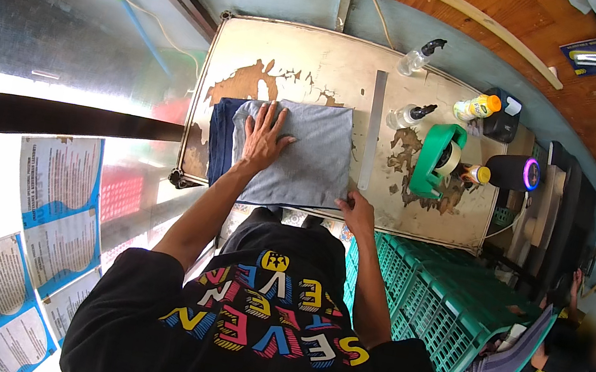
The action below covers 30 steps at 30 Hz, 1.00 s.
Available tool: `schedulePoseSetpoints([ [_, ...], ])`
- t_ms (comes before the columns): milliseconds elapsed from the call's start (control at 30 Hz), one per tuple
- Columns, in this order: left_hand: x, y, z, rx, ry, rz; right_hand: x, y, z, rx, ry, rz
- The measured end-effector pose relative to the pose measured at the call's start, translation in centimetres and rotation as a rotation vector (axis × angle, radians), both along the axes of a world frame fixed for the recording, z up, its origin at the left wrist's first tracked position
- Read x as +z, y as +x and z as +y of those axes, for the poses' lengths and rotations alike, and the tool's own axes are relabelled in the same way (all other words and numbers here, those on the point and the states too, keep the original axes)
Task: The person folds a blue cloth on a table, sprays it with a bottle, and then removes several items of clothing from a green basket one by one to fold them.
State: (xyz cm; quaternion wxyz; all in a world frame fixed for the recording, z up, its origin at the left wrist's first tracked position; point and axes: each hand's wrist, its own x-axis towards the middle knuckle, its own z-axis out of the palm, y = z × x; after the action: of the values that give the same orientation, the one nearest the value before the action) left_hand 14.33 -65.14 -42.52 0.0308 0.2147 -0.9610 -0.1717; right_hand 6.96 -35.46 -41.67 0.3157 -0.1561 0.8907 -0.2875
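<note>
A folded grey cloth garment (310,147) lies on top of folded dark navy fabric (221,140), which shows along the left side and the near edge. My left hand (265,136) rests flat on the upper left of the grey garment, palm down and fingers spread. At the garment's near right corner, my right hand (357,212) has its thumb and fingers around the edge; the fingers under it are partly hidden. A long metal ruler (373,130) lies just right of the pile, apart from the cloth.
The worn table (309,46) has peeling patches. Towards its right stand two spray bottles (413,60) (402,118), a green tape dispenser (426,160), a yellow-capped bottle (476,108) and a black speaker (510,171). Green plastic crates (433,297) stand near right; another person's hand (577,283) shows beyond.
</note>
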Motion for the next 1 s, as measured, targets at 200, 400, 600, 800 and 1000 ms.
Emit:
schedulePoseSetpoints([
  [200, -0.5, -0.2, -0.1, -0.013, -0.025, -0.016, -0.9, 0.9, 1.3, -0.133, -0.078, 0.048],
  [400, -0.4, -0.4, 0.0, -0.005, -0.045, -0.061, 0.8, 0.7, 0.9, -0.199, -0.076, -0.072],
  [600, -0.6, -0.6, -0.1, -0.009, -0.038, -0.084, -1.6, 1.2, 0.8, -0.309, -0.32, -0.213],
  [800, 0.7, -1.7, 0.9, 0.03, -0.084, -0.162, -3.1, 1.1, 1.5, -0.279, -0.262, -0.105],
  [1000, -0.6, -6.6, 4.4, -0.226, -0.043, 0.076, 0.6, -4.2, -0.4, -0.223, -0.18, 0.273],
])
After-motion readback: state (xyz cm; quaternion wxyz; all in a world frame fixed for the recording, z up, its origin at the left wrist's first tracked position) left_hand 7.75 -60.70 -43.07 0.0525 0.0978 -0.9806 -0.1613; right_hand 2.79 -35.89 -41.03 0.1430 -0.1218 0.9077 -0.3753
